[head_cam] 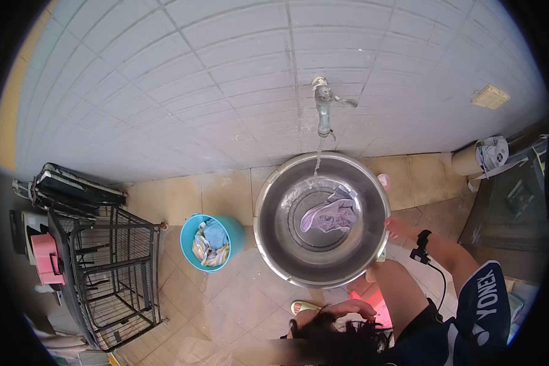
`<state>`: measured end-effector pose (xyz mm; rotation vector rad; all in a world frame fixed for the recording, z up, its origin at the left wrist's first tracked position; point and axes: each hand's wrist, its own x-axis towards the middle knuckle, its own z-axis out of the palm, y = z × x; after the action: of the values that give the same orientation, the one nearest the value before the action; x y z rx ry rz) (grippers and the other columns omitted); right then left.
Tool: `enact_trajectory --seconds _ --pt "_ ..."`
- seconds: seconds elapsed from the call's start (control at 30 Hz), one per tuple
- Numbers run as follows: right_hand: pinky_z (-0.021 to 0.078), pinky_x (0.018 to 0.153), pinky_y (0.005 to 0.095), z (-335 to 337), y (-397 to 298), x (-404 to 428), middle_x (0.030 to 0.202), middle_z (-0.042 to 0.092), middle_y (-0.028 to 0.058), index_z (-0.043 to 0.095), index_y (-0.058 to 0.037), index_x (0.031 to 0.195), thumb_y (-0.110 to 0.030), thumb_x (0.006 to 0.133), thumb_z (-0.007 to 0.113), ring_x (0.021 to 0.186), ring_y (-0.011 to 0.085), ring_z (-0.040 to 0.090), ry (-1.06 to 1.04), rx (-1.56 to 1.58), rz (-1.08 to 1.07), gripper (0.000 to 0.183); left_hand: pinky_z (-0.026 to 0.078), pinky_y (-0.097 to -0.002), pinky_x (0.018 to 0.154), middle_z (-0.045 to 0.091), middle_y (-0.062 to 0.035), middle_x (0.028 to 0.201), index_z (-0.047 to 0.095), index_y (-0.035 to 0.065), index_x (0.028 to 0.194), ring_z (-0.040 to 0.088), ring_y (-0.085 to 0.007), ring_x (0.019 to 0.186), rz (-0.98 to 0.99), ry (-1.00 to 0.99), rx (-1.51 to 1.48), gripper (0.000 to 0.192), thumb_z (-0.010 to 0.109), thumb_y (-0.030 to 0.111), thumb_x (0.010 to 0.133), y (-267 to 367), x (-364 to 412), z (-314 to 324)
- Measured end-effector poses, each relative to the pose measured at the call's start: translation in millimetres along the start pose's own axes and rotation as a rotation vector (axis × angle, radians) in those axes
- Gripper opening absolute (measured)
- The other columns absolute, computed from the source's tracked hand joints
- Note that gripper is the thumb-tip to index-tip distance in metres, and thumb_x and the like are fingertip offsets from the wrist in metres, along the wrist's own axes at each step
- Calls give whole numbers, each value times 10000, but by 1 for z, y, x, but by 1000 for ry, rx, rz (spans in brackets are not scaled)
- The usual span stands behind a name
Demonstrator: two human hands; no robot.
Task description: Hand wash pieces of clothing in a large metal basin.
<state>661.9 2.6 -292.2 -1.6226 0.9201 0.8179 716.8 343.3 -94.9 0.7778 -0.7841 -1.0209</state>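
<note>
Before me on the floor stands a wide stainless steel basin [279, 256]. A small purple cloth garment with pale edging [331, 215] lies crumpled on its bottom. Water runs from the metal wall tap [324, 107] in a thin stream into the basin. My right hand [395, 227] is at the basin's right rim; whether its fingers grip the rim is hard to see. Dark hair partly covers my left hand [354, 309], which hangs with bent fingers near my knee and shows nothing in it.
Left of the basin is a turquoise bucket [188, 242] with cloths [215, 240] inside. A black wire cage [119, 274] stands further left, with a pink container [46, 260] beside its top. Behind the basin rises a tiled wall [238, 91]. A pink stool [379, 306] shows beneath me.
</note>
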Motion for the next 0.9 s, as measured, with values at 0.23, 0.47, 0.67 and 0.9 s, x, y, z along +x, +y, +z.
enact_trajectory --seconds 0.23,0.47,0.67,0.9 --pt "397 771 392 16 3 128 949 495 127 558 -104 908 -216 661 572 976 243 423 -75 -841 -707 272 384 -332 691 470 -73 966 441 140 1052 473 -219 814 396 -236 -19 273 477 224 795 -74 -68 -23" --pt "331 842 470 96 -13 205 1105 440 190 613 -100 874 -318 535 634 1086 362 313 74 -1309 -330 404 374 -330 710 461 -79 1005 438 139 1080 461 -213 838 701 -74 -47 301 471 240 798 -136 -141 -45" --pt "417 732 317 96 -73 227 887 553 142 589 17 800 -294 566 627 861 310 505 -239 -1128 -342 391 365 -327 726 454 -85 1039 436 139 1104 450 -207 859 1138 207 -67 326 467 255 800 -173 -199 -45" --pt "311 892 292 97 -96 160 1267 284 166 515 31 998 -194 656 615 1109 275 360 -46 84 -991 421 357 -325 743 446 -90 1073 433 138 1128 439 -201 880 1466 482 -54 352 462 269 803 -173 -211 -43"
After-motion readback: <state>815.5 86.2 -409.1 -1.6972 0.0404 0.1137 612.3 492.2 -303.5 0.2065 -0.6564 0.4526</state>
